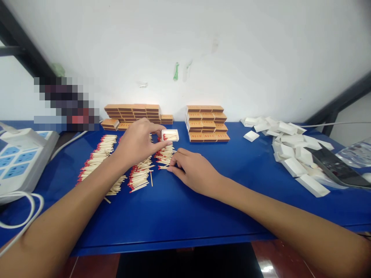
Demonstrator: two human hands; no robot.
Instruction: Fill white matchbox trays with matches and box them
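My left hand [142, 139] grips a small white matchbox tray [176, 132] by its left end, thumb and fingers on either side. Several red-tipped matches lie inside the tray. Just below and to the right, my right hand [191, 168] is closed in a pinch at the near end of a row of loose matches [165, 154]. A few matches [163, 167] reach its fingertips from the left. Other rows of matches [140, 175] lie on the blue table [185, 216], partly hidden by my left hand and forearm, their red heads pointing left.
Brown matchboxes [133, 110] are stacked at the wall, with a second stepped stack [207, 125] to their right. White empty trays [290, 143] are heaped on the right beside a dark phone [339, 166]. A power strip [26, 158] and white cable [31, 224] lie left.
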